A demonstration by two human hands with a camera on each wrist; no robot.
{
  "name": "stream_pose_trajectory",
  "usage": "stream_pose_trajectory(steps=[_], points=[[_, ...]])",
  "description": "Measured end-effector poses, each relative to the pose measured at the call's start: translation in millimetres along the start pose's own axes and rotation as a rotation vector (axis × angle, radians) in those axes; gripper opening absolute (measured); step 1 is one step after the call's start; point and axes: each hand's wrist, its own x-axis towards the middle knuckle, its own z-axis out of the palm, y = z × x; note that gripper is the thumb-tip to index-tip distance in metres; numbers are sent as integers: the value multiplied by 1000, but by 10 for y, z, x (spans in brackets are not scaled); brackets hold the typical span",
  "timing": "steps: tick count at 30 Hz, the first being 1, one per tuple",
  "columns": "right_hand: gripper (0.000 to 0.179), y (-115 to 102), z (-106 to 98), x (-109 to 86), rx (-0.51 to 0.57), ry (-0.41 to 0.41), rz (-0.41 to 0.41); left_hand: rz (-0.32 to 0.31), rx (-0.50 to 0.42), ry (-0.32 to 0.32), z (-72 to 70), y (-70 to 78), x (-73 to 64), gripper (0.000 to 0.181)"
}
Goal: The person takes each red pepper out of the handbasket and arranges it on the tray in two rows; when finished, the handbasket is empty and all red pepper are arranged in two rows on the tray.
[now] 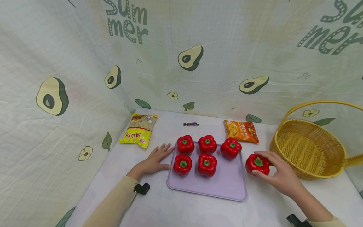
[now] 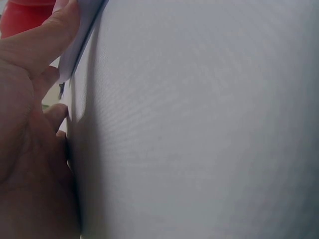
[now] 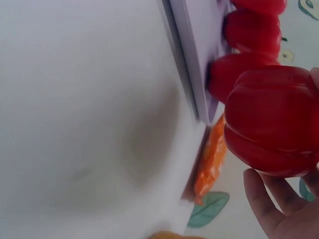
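Observation:
My right hand (image 1: 283,175) holds a red bell pepper (image 1: 257,164) between thumb and fingers, just right of the lilac tray (image 1: 227,189). In the right wrist view this bell pepper (image 3: 274,122) hangs above the table, its shadow falling on the white cloth. Several more red bell peppers sit on the tray: a back row with one pepper (image 1: 207,144) in its middle, and a front pair including a pepper (image 1: 207,165). My left hand (image 1: 154,160) lies flat with fingers spread at the tray's left edge; its thumb touches the rim in the left wrist view.
A yellow wicker basket (image 1: 307,171) with a tall handle stands at the right. Behind the tray lie an orange snack bag (image 1: 242,131) and a small purple-wrapped candy (image 1: 191,124). A yellow pasta bag (image 1: 139,130) lies back left, before a printed cloth backdrop.

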Motion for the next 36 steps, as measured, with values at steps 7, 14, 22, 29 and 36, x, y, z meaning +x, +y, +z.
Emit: stream_pose_trajectory(steps=[7,14,22,29,36], points=[[68,-95,163,-9,16,-18,-28,-5,-4,-4,1,-8,2,87],[68,-154,315,3,40,-37,-44,-7,-7,-1,-6,-3,0,86],[68,-268,492,33,88,-83,-46,-2,-9,-6,-5,2,-1,87],[69,-341,618,49,135,-100,-55,16,5,5,0,-1,-4,88],[69,-400,669,75,142,-102,-25,16,-1,6,-4,3,-4,88]])
